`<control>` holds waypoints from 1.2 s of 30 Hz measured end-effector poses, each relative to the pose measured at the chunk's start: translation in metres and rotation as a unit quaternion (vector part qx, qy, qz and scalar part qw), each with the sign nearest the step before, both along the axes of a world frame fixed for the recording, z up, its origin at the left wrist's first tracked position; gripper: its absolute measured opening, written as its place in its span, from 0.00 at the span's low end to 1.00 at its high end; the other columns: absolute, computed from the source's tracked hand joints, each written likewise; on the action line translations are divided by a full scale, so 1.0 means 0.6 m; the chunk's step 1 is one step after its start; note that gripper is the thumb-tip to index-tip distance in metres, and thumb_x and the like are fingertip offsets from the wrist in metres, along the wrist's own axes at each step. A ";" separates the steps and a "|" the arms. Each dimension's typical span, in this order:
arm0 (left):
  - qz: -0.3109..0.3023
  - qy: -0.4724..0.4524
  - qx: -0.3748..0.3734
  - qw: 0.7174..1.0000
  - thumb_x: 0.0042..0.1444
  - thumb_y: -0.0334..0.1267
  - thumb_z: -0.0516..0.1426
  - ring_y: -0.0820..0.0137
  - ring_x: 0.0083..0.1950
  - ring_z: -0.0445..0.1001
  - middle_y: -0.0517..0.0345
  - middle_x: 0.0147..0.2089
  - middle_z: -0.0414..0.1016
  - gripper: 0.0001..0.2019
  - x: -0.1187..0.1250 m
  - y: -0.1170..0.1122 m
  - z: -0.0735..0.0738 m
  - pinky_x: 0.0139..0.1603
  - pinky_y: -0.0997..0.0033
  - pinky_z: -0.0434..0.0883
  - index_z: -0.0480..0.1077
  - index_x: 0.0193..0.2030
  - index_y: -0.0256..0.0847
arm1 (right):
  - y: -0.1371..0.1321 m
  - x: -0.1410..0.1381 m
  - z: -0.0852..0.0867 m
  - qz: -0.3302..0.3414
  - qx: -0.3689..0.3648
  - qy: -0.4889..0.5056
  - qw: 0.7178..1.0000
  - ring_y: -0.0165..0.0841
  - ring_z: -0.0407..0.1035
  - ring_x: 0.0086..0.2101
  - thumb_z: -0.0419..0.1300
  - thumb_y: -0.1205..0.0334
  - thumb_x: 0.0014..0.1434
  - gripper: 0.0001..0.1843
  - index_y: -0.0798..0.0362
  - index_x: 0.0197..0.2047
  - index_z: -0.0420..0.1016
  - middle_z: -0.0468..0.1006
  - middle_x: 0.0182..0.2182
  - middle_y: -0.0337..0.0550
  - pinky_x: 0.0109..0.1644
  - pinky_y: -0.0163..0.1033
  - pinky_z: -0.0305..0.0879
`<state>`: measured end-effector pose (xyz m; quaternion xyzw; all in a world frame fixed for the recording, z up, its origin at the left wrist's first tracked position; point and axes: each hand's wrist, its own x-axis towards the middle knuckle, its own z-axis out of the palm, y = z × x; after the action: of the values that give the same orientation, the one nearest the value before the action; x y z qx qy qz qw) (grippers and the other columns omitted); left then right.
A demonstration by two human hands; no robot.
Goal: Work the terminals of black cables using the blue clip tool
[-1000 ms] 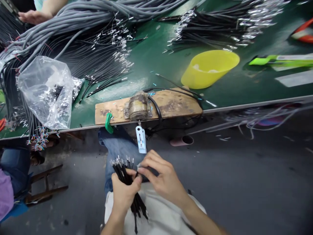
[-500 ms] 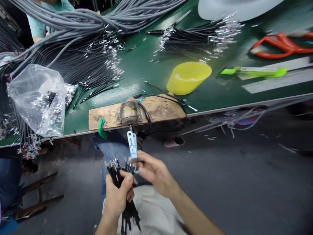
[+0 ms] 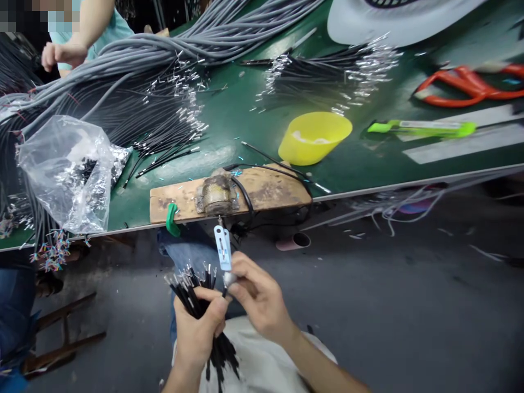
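My left hand (image 3: pixel 200 327) is closed round a bundle of black cables (image 3: pixel 223 355), whose stripped silvery wire ends fan out above the fist. One cable stands apart at the left thumb, its tip just under a light-blue clothespin (image 3: pixel 222 248). My right hand (image 3: pixel 262 300) pinches at that cable's tip, with a small whitish piece (image 3: pixel 230 279) at its fingertips that I cannot make out. The clothespin hangs from the shaft of a small worn motor (image 3: pixel 216 194), which is fixed on a wooden board (image 3: pixel 270 188) at the table edge.
A green clamp (image 3: pixel 172 219) grips the board. On the green table (image 3: pixel 229 120) are a yellow cup (image 3: pixel 313 142), a plastic bag (image 3: pixel 65 169), grey cables (image 3: pixel 164 49), black cable bundles (image 3: pixel 323 71), orange-handled scissors (image 3: pixel 454 90) and a green cutter (image 3: pixel 426 129). A co-worker's hand (image 3: pixel 65 53) is at upper left.
My right hand has closed in at the separated cable's tip, below the clothespin. The bundle's wire ends have spread leftward. The co-worker's forearm and hand have come into view.
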<state>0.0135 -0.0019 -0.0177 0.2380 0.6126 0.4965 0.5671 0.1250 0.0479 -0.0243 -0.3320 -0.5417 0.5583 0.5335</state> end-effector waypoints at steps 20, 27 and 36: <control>0.000 0.128 0.156 0.979 0.39 0.40 0.66 0.69 0.22 0.70 0.58 0.19 0.73 0.06 -0.012 0.050 0.041 0.24 0.69 0.70 0.76 0.21 0.41 | 0.096 -0.014 0.057 0.106 -0.291 0.145 0.940 0.26 0.59 0.19 0.66 0.42 0.40 0.24 0.56 0.19 0.71 0.68 0.17 0.36 0.23 0.33 0.53; 0.005 0.124 0.137 0.983 0.38 0.42 0.66 0.70 0.20 0.66 0.59 0.17 0.71 0.07 -0.007 0.047 0.030 0.23 0.69 0.66 0.76 0.20 0.41 | 0.085 -0.012 0.019 0.114 -0.367 0.252 0.888 0.29 0.64 0.21 0.63 0.39 0.42 0.25 0.56 0.25 0.77 0.73 0.18 0.39 0.26 0.34 0.60; -0.109 0.043 0.025 0.993 0.28 0.43 0.70 0.72 0.14 0.65 0.59 0.11 0.67 0.11 -0.044 0.047 0.001 0.15 0.72 0.63 0.75 0.14 0.41 | 0.058 0.028 -0.024 0.009 -0.280 0.112 0.953 0.27 0.59 0.22 0.65 0.45 0.45 0.20 0.56 0.23 0.74 0.68 0.19 0.37 0.26 0.33 0.57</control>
<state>-0.0130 0.0265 -0.0171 0.3382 0.5944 0.4364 0.5847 0.1420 0.0829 -0.0388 -0.3984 -0.3033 0.7260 0.4714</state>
